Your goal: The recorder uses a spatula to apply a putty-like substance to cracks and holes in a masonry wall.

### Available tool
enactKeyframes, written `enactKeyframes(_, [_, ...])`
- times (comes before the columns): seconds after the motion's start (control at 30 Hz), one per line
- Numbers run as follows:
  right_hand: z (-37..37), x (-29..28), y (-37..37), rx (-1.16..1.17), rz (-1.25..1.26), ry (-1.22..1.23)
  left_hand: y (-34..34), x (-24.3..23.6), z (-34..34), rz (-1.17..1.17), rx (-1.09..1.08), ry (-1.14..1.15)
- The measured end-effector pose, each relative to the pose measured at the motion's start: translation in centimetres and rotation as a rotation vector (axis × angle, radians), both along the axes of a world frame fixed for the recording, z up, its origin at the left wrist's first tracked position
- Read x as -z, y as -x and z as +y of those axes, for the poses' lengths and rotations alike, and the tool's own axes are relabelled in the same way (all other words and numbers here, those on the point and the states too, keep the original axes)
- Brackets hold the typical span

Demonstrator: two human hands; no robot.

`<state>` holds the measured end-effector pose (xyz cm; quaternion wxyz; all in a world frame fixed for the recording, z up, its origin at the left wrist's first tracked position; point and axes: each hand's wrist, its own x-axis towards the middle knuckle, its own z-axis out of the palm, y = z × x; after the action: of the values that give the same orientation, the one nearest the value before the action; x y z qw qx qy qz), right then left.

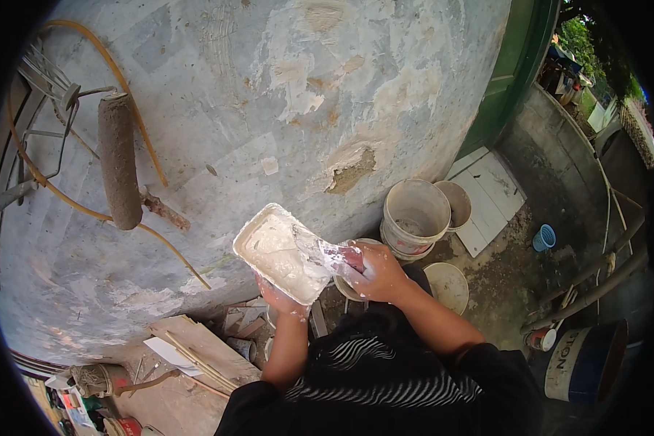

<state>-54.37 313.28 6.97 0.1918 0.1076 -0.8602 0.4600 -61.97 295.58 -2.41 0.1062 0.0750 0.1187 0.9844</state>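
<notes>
My left hand [280, 299] is closed around the underside of a shallow rectangular tub [258, 269], its fingers mostly hidden beneath it. Pale, creamy putty [272, 243] fills the tub and crusts its rim. In my right hand [384, 273] is a putty knife [352, 257], gripped by its dark red handle. The blade reaches over the tub's right side into the putty, and white smears coat it and my fingers. Beyond the tub rises a grey, patchy wall [218, 167] with a rough, chipped hollow [352, 173] low on it.
A paint roller [118, 163] and a yellow hose [98, 47] hang at left. Dirty buckets [416, 211] stand by the wall, near white panels [487, 195]. A blue cup [543, 237] and a drum [585, 363] are at right. Boards [200, 349] lie lower left.
</notes>
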Motion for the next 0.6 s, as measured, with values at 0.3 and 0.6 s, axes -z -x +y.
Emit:
enactKeyframes(0.3, [0.7, 1.5, 0.0, 0.149, -0.155, 0.138, -0.6, 0.1, -0.2, -0.011, -0.088, 0.196])
enactKeyframes(0.6, [0.7, 3.4, -0.1, 0.089, -0.337, 0.598, -0.5, 0.5, 0.3, -0.026, -0.094, 0.168])
